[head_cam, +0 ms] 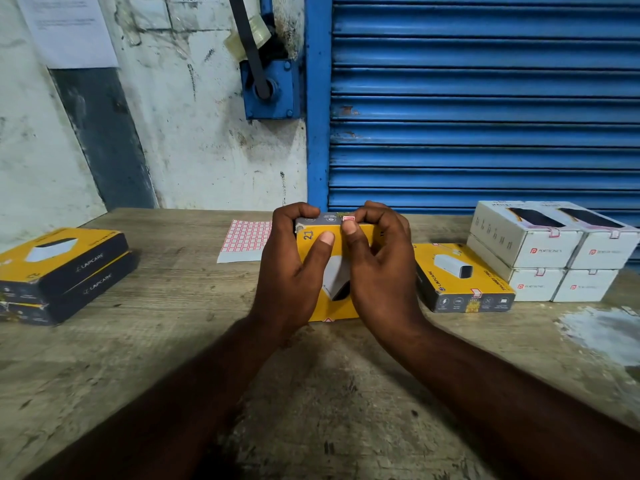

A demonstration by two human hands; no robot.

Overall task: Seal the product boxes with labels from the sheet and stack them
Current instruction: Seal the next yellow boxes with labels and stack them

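The yellow box [332, 310] stands tilted at the middle of the table [173, 341], and we grasp it with both hands. Our left hand [291, 268] curls over its far edge, thumb on the yellow face. Our right hand [381, 268] grips the other side, its thumb pressing a red-bordered label [349, 219] at the top edge. Just behind lies the label sheet [247, 237]. To the right lies a labelled yellow box [460, 278], beside stacked white boxes [550, 251]. Two stacked yellow boxes [59, 271] sit far left.
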